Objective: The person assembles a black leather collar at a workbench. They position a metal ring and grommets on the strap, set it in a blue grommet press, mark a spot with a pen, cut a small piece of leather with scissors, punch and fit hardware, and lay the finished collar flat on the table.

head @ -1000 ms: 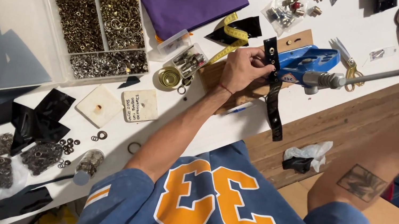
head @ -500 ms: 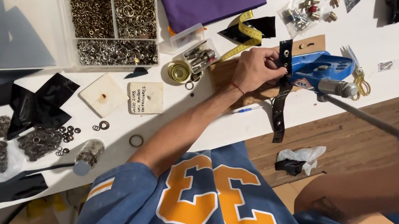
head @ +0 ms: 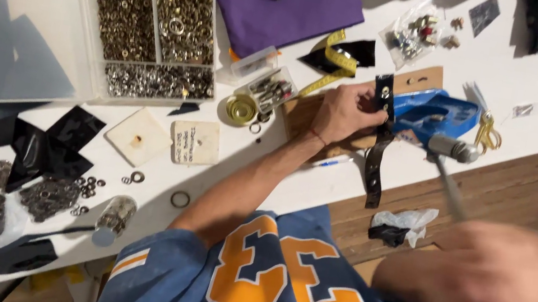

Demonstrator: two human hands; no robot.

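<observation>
Left hand point(head: 344, 113) lay flat with its fingers pressed down on a black strap point(head: 379, 144), pinning it to the brown board point(head: 297, 116) at the white table's point(head: 265, 172) near edge, evidently so the strap would not shift under a blow. Right hand point(head: 494, 283), blurred at 4 o'clock from the strap, was closed around the handle of a hammer point(head: 455, 149), its metal head just at 3 o'clock of the strap near a blue tool point(head: 435, 113). An open tray of eyelets point(head: 151, 29) sat at 10 o'clock, within reach.
</observation>
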